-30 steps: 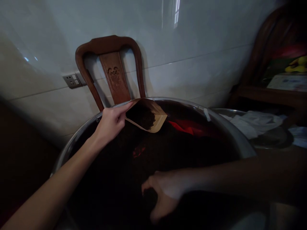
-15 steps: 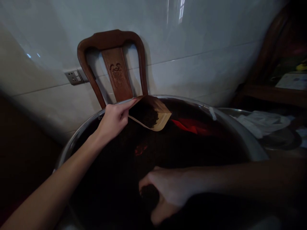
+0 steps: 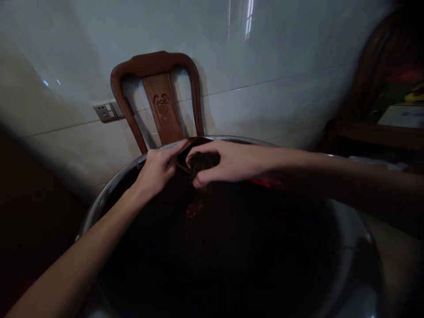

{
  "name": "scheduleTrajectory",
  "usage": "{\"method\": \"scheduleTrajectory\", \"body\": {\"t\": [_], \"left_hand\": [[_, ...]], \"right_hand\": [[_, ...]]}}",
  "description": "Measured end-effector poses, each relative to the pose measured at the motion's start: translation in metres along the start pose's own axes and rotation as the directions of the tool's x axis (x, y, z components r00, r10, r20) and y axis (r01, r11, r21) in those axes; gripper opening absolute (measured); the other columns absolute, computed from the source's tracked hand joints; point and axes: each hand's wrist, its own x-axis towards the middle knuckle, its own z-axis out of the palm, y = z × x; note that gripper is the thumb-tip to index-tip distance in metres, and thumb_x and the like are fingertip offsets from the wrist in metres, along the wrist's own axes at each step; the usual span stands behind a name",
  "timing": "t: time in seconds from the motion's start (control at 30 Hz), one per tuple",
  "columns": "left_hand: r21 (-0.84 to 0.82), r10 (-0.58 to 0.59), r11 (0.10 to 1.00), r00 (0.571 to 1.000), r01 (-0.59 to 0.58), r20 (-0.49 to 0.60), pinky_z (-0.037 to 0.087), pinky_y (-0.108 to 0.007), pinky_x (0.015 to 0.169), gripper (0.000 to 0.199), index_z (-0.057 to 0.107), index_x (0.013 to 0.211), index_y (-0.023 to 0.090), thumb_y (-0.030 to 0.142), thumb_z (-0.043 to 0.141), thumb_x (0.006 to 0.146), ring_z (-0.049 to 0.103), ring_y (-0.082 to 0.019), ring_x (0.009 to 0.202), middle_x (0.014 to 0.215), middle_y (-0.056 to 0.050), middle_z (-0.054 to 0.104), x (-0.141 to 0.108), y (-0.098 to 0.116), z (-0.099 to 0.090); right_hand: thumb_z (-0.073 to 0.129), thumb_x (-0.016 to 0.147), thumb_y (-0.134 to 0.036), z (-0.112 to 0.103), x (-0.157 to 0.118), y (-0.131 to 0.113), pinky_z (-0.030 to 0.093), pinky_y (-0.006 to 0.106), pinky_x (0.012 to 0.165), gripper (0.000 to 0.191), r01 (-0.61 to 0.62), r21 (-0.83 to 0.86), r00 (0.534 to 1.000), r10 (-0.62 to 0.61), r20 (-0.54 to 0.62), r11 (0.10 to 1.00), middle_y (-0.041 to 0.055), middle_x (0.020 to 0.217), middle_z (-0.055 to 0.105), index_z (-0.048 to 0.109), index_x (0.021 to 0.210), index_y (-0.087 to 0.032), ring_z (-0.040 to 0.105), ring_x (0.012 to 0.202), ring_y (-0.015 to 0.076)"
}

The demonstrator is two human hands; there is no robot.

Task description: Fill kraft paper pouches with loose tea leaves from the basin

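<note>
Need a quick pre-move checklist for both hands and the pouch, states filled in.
1. Left hand grips the brown paper pouch at its edge: ok.
2. Pouch mouth open: ok, a dark gap shows between the hands.
3. Right hand holds a dark crumbly clump: ok.
4. Clear view into the pouch: not ok, the right hand covers much of it.
5. Pouch fill level: cannot tell, hidden and dark.
6. Metal basin below both hands: ok.

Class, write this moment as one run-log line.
left hand: holds brown bag | right hand: holds dark clump at bag's mouth | place: far side of metal basin
</note>
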Motion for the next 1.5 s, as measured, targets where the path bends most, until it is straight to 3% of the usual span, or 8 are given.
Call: {"method": "scheduleTrajectory", "body": {"t": [0.13, 0.3, 0.57, 0.8, 1.17, 1.27, 1.4, 1.5], "left_hand": [[-0.001, -0.027, 1.000, 0.998, 0.027, -0.051, 0.055, -0.030, 0.085, 0.044, 0.057, 0.126, 0.017, 0.004, 0.045, 0.085, 0.068, -0.018, 0.094, 0.110, -0.007, 0.068, 0.000, 0.000, 0.002], [-0.037, -0.050, 0.998, 0.996, 0.047, -0.069, 0.051, -0.035, 0.095, 0.040, 0.056, 0.126, 0.019, 0.008, 0.045, 0.089, 0.064, -0.019, 0.105, 0.119, -0.005, 0.063, -0.001, -0.004, 0.001], [0.019, -0.077, 0.997, 0.989, 0.080, -0.126, 0.056, -0.032, 0.085, 0.041, 0.060, 0.122, 0.020, 0.005, 0.048, 0.085, 0.068, -0.020, 0.096, 0.115, -0.004, 0.065, -0.001, -0.012, -0.003], [0.040, -0.100, 0.994, 0.989, 0.105, -0.112, 0.057, -0.027, 0.075, 0.038, 0.062, 0.119, 0.021, 0.007, 0.048, 0.087, 0.070, -0.017, 0.082, 0.107, -0.004, 0.069, -0.001, -0.011, -0.004], [0.040, -0.089, 0.995, 0.990, 0.094, -0.113, 0.055, -0.026, 0.083, 0.039, 0.062, 0.119, 0.018, 0.004, 0.047, 0.086, 0.069, -0.016, 0.092, 0.111, -0.004, 0.067, 0.000, -0.008, -0.004], [0.043, -0.088, 0.995, 0.991, 0.093, -0.099, 0.056, -0.026, 0.081, 0.039, 0.061, 0.120, 0.018, 0.005, 0.046, 0.086, 0.069, -0.017, 0.091, 0.112, -0.004, 0.066, -0.001, -0.009, -0.004], [0.055, -0.079, 0.995, 0.993, 0.084, -0.089, 0.056, -0.026, 0.083, 0.045, 0.059, 0.122, 0.019, 0.002, 0.046, 0.083, 0.068, -0.017, 0.094, 0.115, -0.003, 0.065, -0.001, -0.007, -0.004], [0.061, -0.063, 0.996, 0.995, 0.068, -0.077, 0.054, -0.027, 0.088, 0.048, 0.059, 0.123, 0.018, 0.000, 0.046, 0.081, 0.066, -0.018, 0.099, 0.117, -0.003, 0.064, -0.001, -0.005, -0.005]], "right_hand": [[0.061, 0.071, -0.036, 0.001, 0.034, 0.030, 0.048, 0.029, 0.079, 0.042, 0.057, -0.169, 0.971, -0.095, -0.220, 0.984, 0.0048, 0.104, 0.065, 0.061, 0.109, -0.019, 0.061, 0.091, 0.0184], [0.058, 0.074, -0.041, 0.024, 0.075, 0.058, 0.043, 0.043, 0.094, 0.065, -0.087, -0.379, 0.919, -0.073, -0.388, 0.921, 0.0175, 0.123, 0.054, 0.047, 0.132, -0.013, 0.053, 0.111, 0.0312], [0.058, 0.078, -0.035, 0.012, 0.070, 0.039, 0.039, 0.044, 0.100, 0.071, 0.003, -0.530, 0.983, -0.100, -0.153, 0.848, 0.0218, 0.130, 0.045, 0.036, 0.140, -0.007, 0.045, 0.121, 0.0331], [0.063, 0.075, -0.023, -0.011, 0.049, 0.030, 0.043, 0.036, 0.090, 0.042, 0.203, -0.630, 0.941, -0.328, -0.088, 0.750, 0.0134, 0.110, 0.060, 0.061, 0.114, -0.010, 0.055, 0.103, 0.0245], [0.046, 0.084, -0.016, -0.009, 0.053, 0.038, 0.039, 0.028, 0.068, 0.020, 0.247, -0.631, 0.936, -0.351, -0.042, 0.736, 0.0064, 0.085, 0.064, 0.065, 0.092, -0.013, 0.056, 0.074, 0.0140], [0.051, 0.081, -0.015, -0.009, 0.048, 0.030, 0.040, 0.026, 0.065, 0.016, 0.269, -0.551, 0.956, -0.288, 0.054, 0.790, 0.0035, 0.081, 0.064, 0.064, 0.089, -0.015, 0.054, 0.069, 0.0116], [0.052, 0.080, -0.017, 0.004, 0.040, 0.022, 0.037, 0.025, 0.056, 0.016, 0.184, -0.572, 0.968, -0.048, 0.245, 0.799, 0.0042, 0.084, 0.062, 0.061, 0.093, -0.015, 0.052, 0.064, 0.0112], [0.054, 0.081, -0.024, 0.015, 0.044, 0.031, 0.035, 0.026, 0.055, 0.026, 0.203, -0.628, 0.971, -0.072, 0.228, 0.751, 0.0087, 0.096, 0.060, 0.057, 0.105, -0.014, 0.054, 0.070, 0.0143]]}}
